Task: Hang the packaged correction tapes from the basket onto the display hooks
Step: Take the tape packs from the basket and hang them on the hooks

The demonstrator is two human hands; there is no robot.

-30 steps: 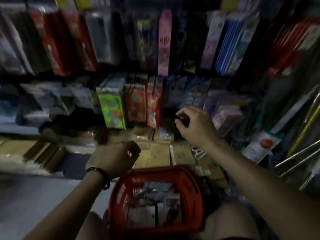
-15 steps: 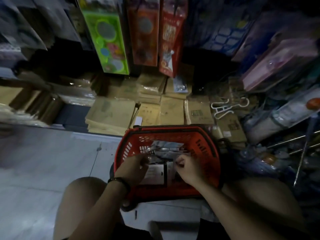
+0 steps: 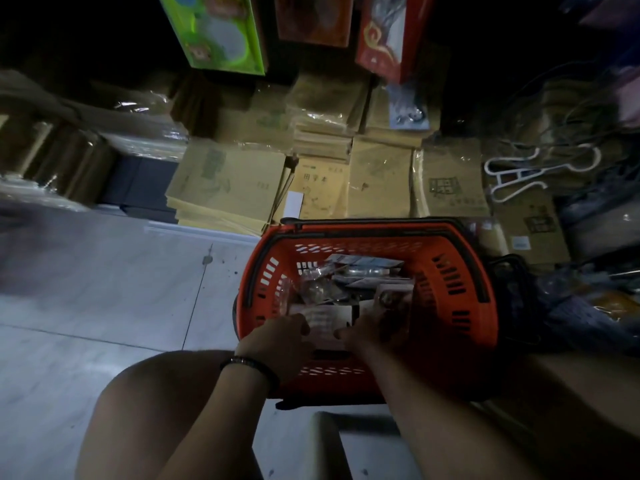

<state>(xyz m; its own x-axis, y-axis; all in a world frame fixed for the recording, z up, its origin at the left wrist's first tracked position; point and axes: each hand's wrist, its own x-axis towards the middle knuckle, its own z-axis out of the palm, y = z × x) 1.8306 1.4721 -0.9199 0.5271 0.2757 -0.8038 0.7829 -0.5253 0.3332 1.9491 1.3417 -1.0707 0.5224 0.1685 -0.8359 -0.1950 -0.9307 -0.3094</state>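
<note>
Correction tape packs (image 3: 325,315) in basket (image 3: 450,258), beneath left hand (image 3: 280,341), right hand (image 3: 374,332)

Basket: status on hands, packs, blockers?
Left hand and right hand both inside red basket, on the packs; grip unclear, dim. None lifted out yet. Nothing over basket.

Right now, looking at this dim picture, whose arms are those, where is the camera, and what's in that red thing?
No machine here: a person wears a camera on the head, looking down at their own arms. The left hand and right hand reach into a red shopping basket on the tiled floor and touch a pale flat pack among other packaged goods. Whether they grip it is too dim to tell. Stacks of brown exercise books lie behind the basket.
</note>
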